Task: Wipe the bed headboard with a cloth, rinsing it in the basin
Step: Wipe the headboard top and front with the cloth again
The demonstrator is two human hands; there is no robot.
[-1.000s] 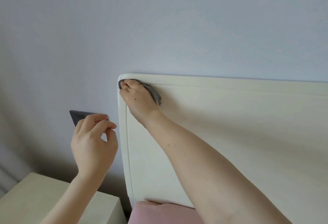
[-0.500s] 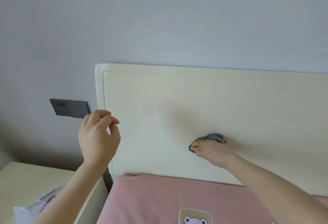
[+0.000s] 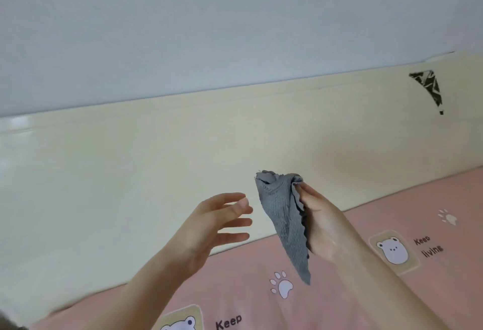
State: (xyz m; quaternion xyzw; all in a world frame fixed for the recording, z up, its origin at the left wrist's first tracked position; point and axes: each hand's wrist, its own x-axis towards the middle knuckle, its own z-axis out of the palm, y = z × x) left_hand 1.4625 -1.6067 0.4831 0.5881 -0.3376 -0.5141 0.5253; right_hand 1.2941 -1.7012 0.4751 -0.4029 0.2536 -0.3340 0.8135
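Note:
The cream headboard point(image 3: 130, 172) runs across the view, tilted, under a pale wall. My right hand point(image 3: 318, 222) holds the grey textured cloth point(image 3: 282, 219) in front of the headboard, off its surface; the cloth hangs bunched, with one corner pointing down. My left hand point(image 3: 217, 222) is open just left of the cloth, fingers spread toward it, a small gap between them. No basin is in view.
A pink bed sheet point(image 3: 352, 298) printed with bears, paw marks and "Keep living" fills the lower part. A dark triangular mark point(image 3: 428, 86) shows on the headboard's upper right.
My right hand has lifted the cloth off the headboard and now holds it in the air. My left hand has moved in toward the cloth. The view has swung right along the headboard.

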